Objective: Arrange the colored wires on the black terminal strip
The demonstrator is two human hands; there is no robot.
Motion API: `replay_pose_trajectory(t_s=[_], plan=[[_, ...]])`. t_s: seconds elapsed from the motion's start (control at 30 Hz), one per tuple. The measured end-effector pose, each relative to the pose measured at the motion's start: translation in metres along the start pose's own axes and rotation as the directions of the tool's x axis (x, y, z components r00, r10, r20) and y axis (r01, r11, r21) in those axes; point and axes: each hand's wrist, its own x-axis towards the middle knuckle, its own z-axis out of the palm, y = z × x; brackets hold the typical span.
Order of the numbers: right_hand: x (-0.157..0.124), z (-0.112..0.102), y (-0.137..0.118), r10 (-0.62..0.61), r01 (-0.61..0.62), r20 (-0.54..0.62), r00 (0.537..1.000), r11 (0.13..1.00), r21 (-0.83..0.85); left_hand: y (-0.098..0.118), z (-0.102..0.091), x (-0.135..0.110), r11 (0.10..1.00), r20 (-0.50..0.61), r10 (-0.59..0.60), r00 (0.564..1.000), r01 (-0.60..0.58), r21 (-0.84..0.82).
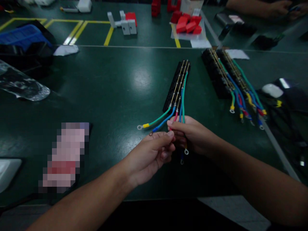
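A long black terminal strip [176,85] with brass-coloured rods lies on the green table [108,86]. Green, blue and red wires leave its near end. My right hand [189,131] is closed around the red wire [176,116], with more wires passing behind its fingers. At the red wire's lower end, my left hand [161,146] pinches with thumb and fingertips; the tip is hidden. A green wire [160,117] with a yellow sleeve and ring terminal points left, beside a blue wire [165,121]. Ring terminals [186,151] hang below my right hand.
Two more wired black strips [218,75] lie at the right. Red plastic parts [187,24] and grey parts [127,25] stand at the back. A blue tray [21,37] is at the far left, above a clear plastic bag [21,83]. Someone else's hand [280,9] shows top right.
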Motion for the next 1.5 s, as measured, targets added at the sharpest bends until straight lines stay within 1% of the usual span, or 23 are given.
replay_pose_trajectory(t_s=[0.17, 0.5, 0.8, 1.1, 1.3, 1.5], plan=[[-0.0012, 0.0, 0.0, -0.004, 0.004, -0.014, 1.0, 1.0, -0.019, 0.0001, 0.0004, -0.0001, 1.0, -0.04, -0.004, 0.999, 0.004, 0.004], [-0.0006, -0.0018, 0.001, -0.02, 0.02, 0.0, 1.0, 1.0, -0.019, -0.0014, 0.0004, -0.0008, 0.998, -0.016, 0.039, 0.999, -0.039, 0.04], [-0.0026, -0.0008, -0.0003, -0.008, 0.008, -0.012, 1.0, 1.0, -0.023, -0.0014, 0.0004, -0.0008, 0.994, -0.029, 0.059, 0.998, -0.056, 0.09], [-0.0018, -0.0006, 0.0007, -0.014, 0.013, -0.011, 1.0, 1.0, -0.011, -0.0012, 0.0005, -0.0019, 0.993, -0.05, 0.064, 0.997, -0.059, 0.099], [-0.0019, -0.0004, 0.0006, -0.012, 0.011, -0.023, 1.0, 1.0, -0.028, -0.0013, 0.0007, -0.0028, 0.991, -0.043, 0.07, 0.997, -0.064, 0.116], [-0.0015, -0.0004, 0.0014, -0.026, 0.025, -0.021, 0.999, 1.0, -0.018, -0.0006, 0.0032, -0.0035, 0.992, -0.064, 0.068, 0.996, -0.061, 0.108]])
